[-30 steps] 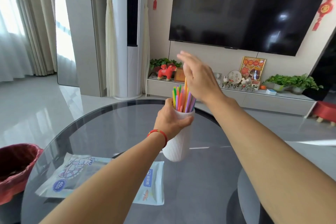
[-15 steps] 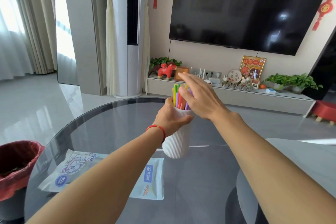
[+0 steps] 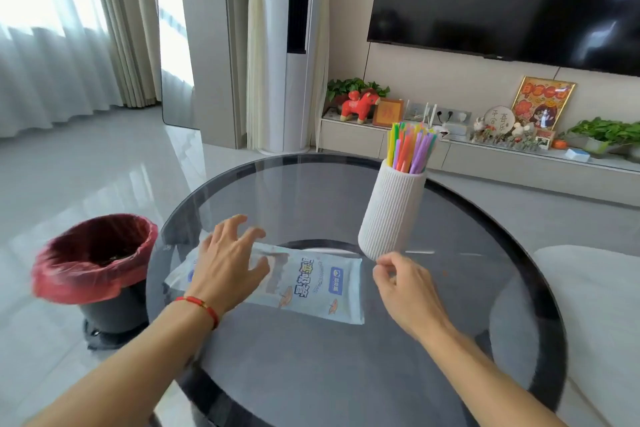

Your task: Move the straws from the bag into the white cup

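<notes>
white cup [image 3: 391,215] of straws [image 3: 410,149], upright at 1 o'clock on glass table [image 3: 311,374]. left hand [image 3: 227,262], fingers spread, over bag [image 3: 311,282]; right hand [image 3: 407,291], fingers loosely curled, at 3 o'clock of bag.

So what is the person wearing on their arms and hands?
Both arms are bare, with no sleeves showing. The left hand has a thin red string bracelet with a small gold bead at the wrist. The right hand wears nothing: no ring, watch or glove.
</notes>
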`<state>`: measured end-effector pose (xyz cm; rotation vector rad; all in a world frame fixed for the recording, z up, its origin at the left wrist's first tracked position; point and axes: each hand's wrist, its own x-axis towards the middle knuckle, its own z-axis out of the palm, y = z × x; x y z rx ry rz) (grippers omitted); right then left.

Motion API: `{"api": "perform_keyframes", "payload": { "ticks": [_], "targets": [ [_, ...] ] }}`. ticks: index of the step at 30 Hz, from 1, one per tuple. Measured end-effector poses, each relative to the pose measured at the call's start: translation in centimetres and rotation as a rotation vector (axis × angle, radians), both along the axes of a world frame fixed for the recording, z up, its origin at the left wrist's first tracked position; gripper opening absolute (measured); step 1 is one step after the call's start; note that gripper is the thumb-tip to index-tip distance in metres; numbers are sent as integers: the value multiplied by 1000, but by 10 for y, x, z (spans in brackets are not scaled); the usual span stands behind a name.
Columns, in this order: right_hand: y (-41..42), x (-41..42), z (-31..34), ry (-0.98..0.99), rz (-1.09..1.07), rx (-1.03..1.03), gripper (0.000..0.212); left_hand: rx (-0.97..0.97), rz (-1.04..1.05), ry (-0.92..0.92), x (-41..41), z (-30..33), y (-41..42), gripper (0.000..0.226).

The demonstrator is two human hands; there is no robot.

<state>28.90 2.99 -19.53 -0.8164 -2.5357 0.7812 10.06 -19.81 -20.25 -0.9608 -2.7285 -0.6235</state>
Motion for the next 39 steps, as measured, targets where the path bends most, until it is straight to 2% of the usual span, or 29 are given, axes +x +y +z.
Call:
{"api": "perform_keyframes", "payload": {
  "ticks": [2,5,7,9,12,16,19,21,23,26,29,33,37,39],
  "targets": [
    [-22,-12,-17,-117,-25,-80,39,-76,122,-8,-8,-3,-20,47],
    [-40,-35,-17,-67,-92,-161,31,-120,216,-119,-20,-8,-47,47],
    [-50,-52,-16,-26,-140,-252,35,-54,222,-204,-26,-9,-66,47],
    [-62,-68,-16,24,-148,-442,38,18,234,-214,-33,-9,-83,47],
    [-80,-89,-12,63,-81,-711,21,137,306,-224,-45,-10,-109,45],
    [-118,-129,-2,172,-5,-861,16,347,490,-213,-70,-11,-147,42],
    [-158,-171,-1,243,12,-898,15,580,633,-231,-80,-6,-164,41],
    [-185,-202,-3,275,20,-902,14,716,657,-245,-79,-5,-171,38],
    [-212,-234,-8,290,14,-879,11,768,638,-197,-79,-6,-177,34],
    [-248,-275,-16,268,-12,-793,10,802,601,-164,-82,-10,-186,27],
    [-277,-312,-26,220,33,-764,21,826,579,-194,-91,-17,-193,23],
    [-310,-340,-39,96,190,-1122,26,808,609,-311,-109,-34,-199,36],
    [-315,-336,-48,-13,280,-1121,27,782,619,-443,-116,-48,-202,45],
    [-314,-327,-47,-75,316,-1047,34,740,644,-472,-119,-49,-200,49]
  ]
}}
